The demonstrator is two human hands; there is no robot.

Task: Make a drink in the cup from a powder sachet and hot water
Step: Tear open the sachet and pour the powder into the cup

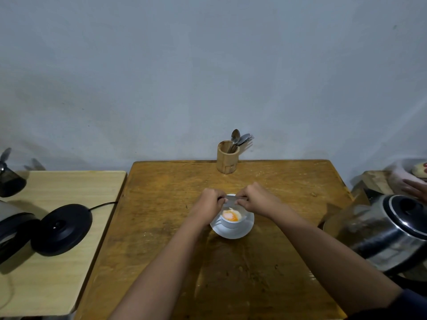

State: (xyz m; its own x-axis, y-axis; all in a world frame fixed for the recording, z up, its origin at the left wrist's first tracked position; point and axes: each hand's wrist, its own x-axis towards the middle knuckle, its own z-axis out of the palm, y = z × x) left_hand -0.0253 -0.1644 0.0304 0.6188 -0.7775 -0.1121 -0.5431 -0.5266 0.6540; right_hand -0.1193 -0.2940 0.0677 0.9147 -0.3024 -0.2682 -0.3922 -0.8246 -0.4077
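Observation:
A white cup (231,221) stands on a white saucer (238,232) in the middle of the brown wooden table (161,227). Orange and pale powder lies inside the cup. Just above the cup's far rim, my left hand (209,202) and my right hand (256,199) each pinch one end of a thin silvery sachet (230,199), held level between them. Most of the sachet is hidden by my fingers.
A wooden holder (227,160) with spoons and forks stands at the table's back edge. A steel kettle (383,232) sits at the right edge. On the pale side table (69,273) to the left lies a black kettle base (61,228). Another person's hand (416,190) shows far right.

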